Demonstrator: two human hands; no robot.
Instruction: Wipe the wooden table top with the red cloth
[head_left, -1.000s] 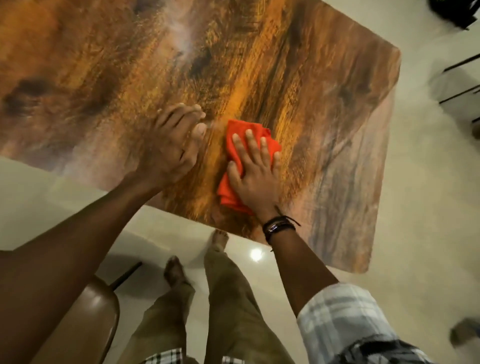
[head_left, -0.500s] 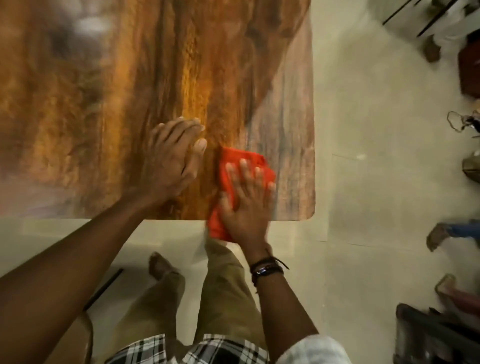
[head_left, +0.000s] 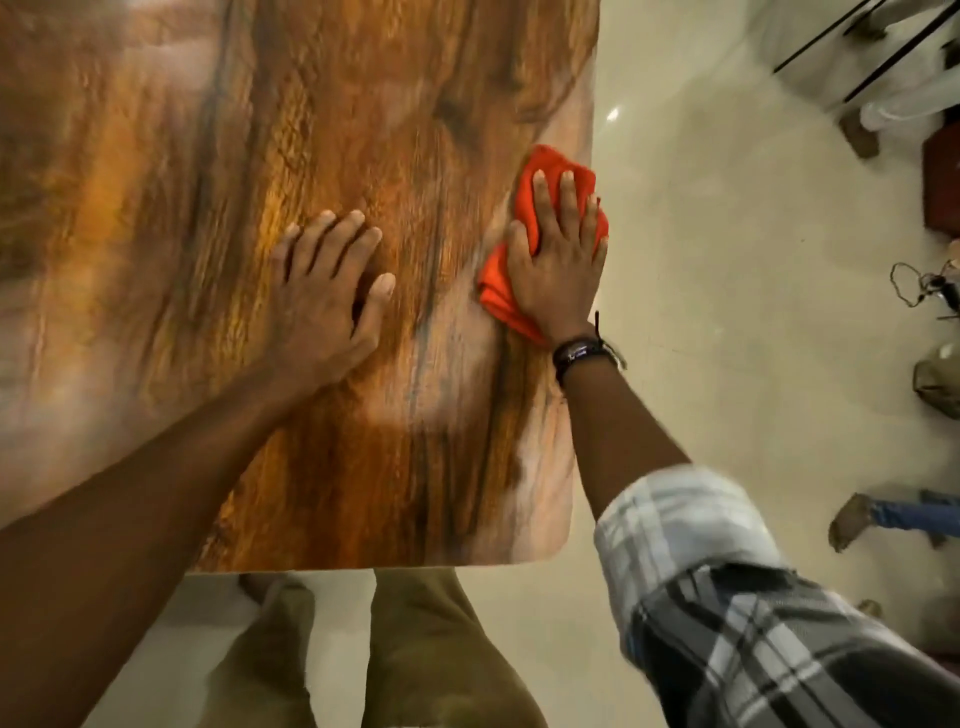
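Your right hand (head_left: 558, 270), fingers spread and pressed flat, pins the crumpled red cloth (head_left: 550, 161) at the right edge of the glossy brown wood-grain bench (head_left: 208, 208), one fold just over the rim. Half a second back the cloth sat at the near edge by the corner; it has since run farther up the right side. Your left hand (head_left: 322, 301) rests spread flat mid-bench, bracing. Right margin looks covered; the left and far parts likely remain.

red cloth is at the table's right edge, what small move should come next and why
Probably slide the right hand, pressed flat on the red cloth, back along the wooden table top toward the near edge. The cloth reaches the right edge, so no surface remains further right.
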